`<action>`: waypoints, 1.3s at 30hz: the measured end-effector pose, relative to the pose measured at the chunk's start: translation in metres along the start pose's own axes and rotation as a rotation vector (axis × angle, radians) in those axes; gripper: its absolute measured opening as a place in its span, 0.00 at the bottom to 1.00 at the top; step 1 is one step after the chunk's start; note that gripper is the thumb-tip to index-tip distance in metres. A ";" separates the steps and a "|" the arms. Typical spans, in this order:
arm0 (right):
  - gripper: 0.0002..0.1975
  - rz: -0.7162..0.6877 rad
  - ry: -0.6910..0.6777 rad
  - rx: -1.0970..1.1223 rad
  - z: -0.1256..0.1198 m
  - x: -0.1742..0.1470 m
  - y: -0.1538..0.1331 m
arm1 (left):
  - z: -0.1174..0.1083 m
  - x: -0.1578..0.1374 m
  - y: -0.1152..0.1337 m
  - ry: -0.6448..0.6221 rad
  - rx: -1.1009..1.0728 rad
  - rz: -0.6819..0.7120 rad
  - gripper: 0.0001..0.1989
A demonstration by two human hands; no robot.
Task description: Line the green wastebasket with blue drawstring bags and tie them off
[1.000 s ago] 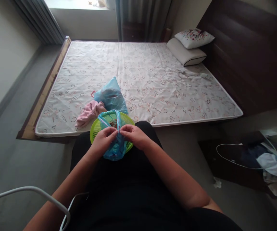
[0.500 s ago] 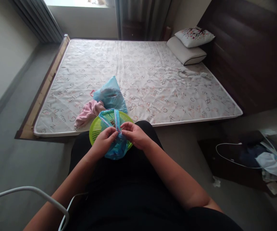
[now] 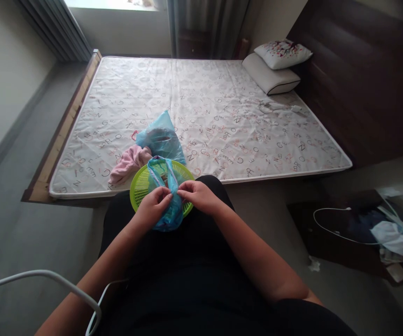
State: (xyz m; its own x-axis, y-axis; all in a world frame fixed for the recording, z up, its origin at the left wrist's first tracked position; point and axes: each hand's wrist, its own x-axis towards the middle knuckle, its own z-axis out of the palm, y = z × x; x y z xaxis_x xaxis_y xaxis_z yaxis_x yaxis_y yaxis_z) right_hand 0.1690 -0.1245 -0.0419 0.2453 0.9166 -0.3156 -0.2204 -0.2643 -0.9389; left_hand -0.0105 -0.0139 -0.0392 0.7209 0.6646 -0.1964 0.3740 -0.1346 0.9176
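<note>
A green plastic basket point(image 3: 139, 186) with slotted sides rests on my lap. Over it lies a thin blue plastic bag point(image 3: 170, 218), its mouth partly open and its edge draping past the basket's near rim. My left hand point(image 3: 155, 204) pinches the bag from the left, thumb against fingertips. From the right, my right hand point(image 3: 198, 196) pinches the same bag close to the left fingertips. Some brownish contents show dimly through the bag's opening; I cannot make out what they are.
On the bed's mattress point(image 3: 222, 107), just beyond the basket, lie a second blue plastic bag point(image 3: 163, 140) and a pink cloth point(image 3: 128, 165). Pillows point(image 3: 274, 74) are stacked at the far right. A white cable point(image 3: 47, 275) crosses at lower left. A dark cluttered table point(image 3: 327, 233) stands right.
The bag's upper loop has shifted slightly right and narrowed between my hands. My right fingers have drawn closer together; both hands keep their pinch on the bag.
</note>
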 end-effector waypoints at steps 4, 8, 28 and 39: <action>0.10 -0.065 0.074 -0.044 -0.004 -0.002 0.001 | 0.000 0.003 -0.004 0.063 0.095 -0.021 0.16; 0.10 -0.097 0.199 0.116 -0.004 -0.002 -0.003 | -0.005 0.006 0.000 0.147 0.097 -0.058 0.18; 0.15 -0.451 0.372 0.018 -0.050 -0.005 -0.098 | -0.115 0.024 0.044 0.414 -0.376 0.050 0.22; 0.17 -0.673 0.065 -0.422 0.028 -0.020 -0.117 | -0.069 0.012 0.110 0.072 -0.233 0.174 0.31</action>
State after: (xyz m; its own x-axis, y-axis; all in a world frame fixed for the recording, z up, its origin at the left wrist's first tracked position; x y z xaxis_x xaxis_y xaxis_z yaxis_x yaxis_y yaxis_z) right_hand 0.1637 -0.1032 0.0779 0.2556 0.9039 0.3429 0.3679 0.2371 -0.8991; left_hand -0.0012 0.0295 0.0831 0.7159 0.6981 -0.0120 0.0989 -0.0844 0.9915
